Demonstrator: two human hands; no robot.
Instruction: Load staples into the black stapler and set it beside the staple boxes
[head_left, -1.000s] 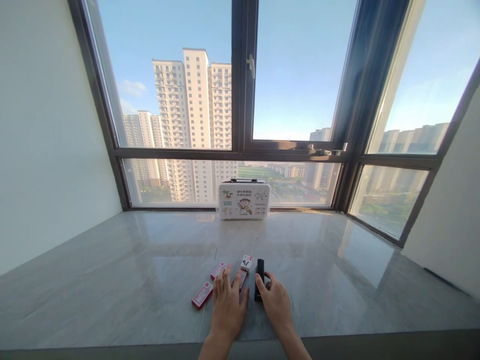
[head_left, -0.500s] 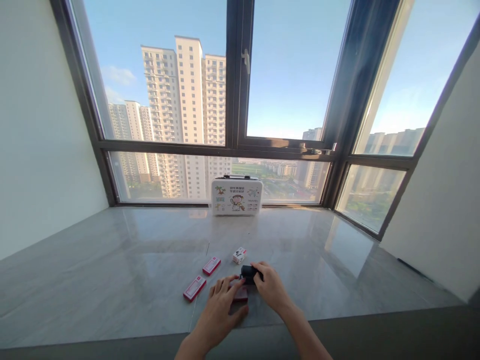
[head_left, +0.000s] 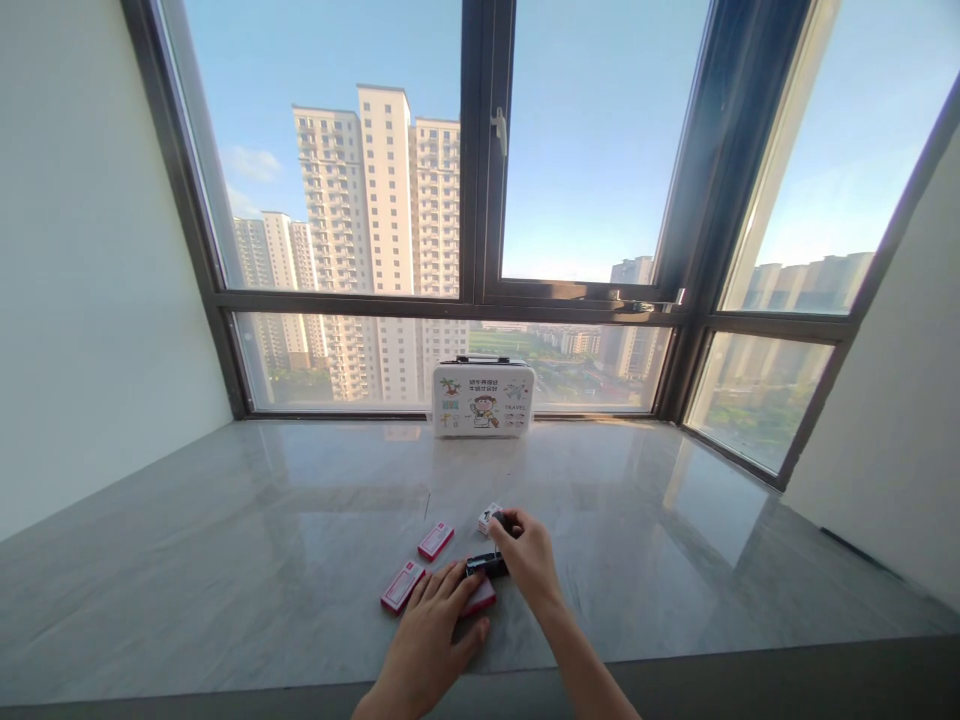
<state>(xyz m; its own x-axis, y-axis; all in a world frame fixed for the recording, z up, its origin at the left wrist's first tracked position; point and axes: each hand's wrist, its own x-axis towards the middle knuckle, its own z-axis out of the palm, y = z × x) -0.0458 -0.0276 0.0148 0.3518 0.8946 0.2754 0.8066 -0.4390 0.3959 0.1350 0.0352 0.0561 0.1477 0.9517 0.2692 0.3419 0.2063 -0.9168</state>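
Pinching (head view): R hand [head_left: 529,557], thumb + fingers closed on upper part of stapler [head_left: 486,566]; exact contact pts hard to see, fingers overlap it.
Stapler: black, btwn the hands, just in front of white box [head_left: 489,517]; looks hinged open w/ upper part raised, but too small to be sure. R end hidden by R hand; can't tell if base rests on sill [head_left: 300,570] or on a box.
L hand [head_left: 435,625]: palm down, fingers stretched out, thumb apart; index tip at stapler's L end. Pressing or just resting: can't tell.
Covered box [head_left: 480,597]: red, partly under L fingers, only R part shows; right by stapler.
Near box [head_left: 403,587]: red w/ pale label, on sill just beside L fingers, edge possibly hidden.
Far box [head_left: 436,540]: same look, beyond near box, fully visible, apart from both hands.
White box: small, dark print, R side partly behind R fingers.
Forearms: both cut off at btm edge.
Case [head_left: 484,400]: white, upright at back of sill by window [head_left: 471,200], well apart from hands; small print illegible.
Towers [head_left: 386,190]: outside, partly behind window frame.
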